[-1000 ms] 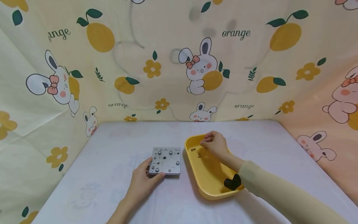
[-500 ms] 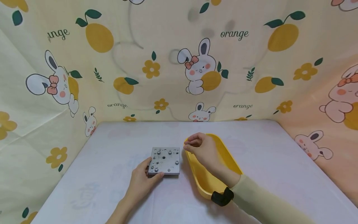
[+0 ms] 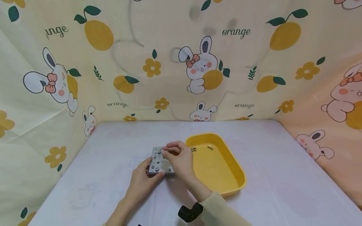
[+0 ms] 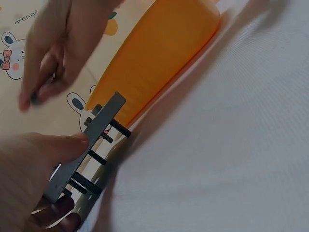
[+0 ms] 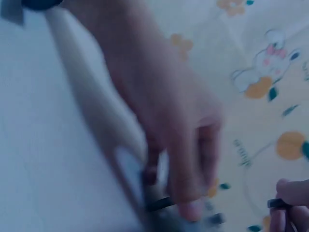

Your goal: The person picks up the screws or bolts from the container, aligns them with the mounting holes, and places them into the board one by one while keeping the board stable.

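In the head view my left hand (image 3: pixel 142 179) grips the left side of a square grey metal plate (image 3: pixel 163 166), thumb along its near edge. Several bolts stand in its holes, heads on top. The left wrist view shows threaded bolt shanks (image 4: pixel 87 182) sticking out beneath the plate (image 4: pixel 104 118). My right hand (image 3: pixel 181 161) is over the plate's right half and hides part of it. Its thumb and fingers pinch a small dark screw (image 4: pixel 34 99), mostly covered by the fingertips and blurred. In the right wrist view the right hand (image 5: pixel 178 130) is blurred too.
A yellow tray (image 3: pixel 237 166) stands right of the plate, with a few small screws (image 3: pixel 210 147) near its far end. A black strap-like piece (image 3: pixel 190 213) sits at the right wrist. A patterned cloth (image 3: pixel 167 28) hangs behind the white table (image 3: pixel 271 175).
My right hand has moved left, out of the tray and over the plate, carrying a small screw. My left hand keeps its grip on the plate in about the same place.
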Demonstrator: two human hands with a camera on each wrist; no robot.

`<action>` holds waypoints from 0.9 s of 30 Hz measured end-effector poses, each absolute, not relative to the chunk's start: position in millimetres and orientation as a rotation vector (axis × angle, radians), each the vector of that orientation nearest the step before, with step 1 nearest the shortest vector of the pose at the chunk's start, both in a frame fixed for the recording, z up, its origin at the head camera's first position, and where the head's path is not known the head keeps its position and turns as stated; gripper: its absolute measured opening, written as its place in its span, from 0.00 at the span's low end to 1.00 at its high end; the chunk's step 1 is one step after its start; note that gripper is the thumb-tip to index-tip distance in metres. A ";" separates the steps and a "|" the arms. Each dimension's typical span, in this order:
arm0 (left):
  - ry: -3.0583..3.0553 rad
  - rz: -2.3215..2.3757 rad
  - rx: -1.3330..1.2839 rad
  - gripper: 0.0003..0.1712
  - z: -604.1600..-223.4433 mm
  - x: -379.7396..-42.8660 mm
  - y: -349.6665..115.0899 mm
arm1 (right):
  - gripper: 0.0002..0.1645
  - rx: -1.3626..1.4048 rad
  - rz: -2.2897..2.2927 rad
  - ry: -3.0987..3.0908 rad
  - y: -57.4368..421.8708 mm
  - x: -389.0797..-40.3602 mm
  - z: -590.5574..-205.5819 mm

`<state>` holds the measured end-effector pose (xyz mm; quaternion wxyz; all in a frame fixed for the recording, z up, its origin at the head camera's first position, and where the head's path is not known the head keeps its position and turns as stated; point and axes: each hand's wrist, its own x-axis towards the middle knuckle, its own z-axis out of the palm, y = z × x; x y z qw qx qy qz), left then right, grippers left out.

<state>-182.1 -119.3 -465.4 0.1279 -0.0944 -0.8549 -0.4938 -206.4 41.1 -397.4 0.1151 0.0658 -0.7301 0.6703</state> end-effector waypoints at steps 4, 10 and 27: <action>-2.492 -1.445 -0.286 0.44 -466.5 -183.0 -117.5 | 0.13 0.137 1.900 -2.134 31.6 -216.2 -416.6; -2.501 -1.417 -0.305 0.45 -463.8 -184.3 -114.8 | 0.13 0.099 1.759 -2.186 31.3 -223.4 -430.7; -2.484 -1.422 -0.264 0.44 -464.0 -182.9 -118.8 | 0.13 0.092 1.678 -2.293 24.9 -232.7 -435.9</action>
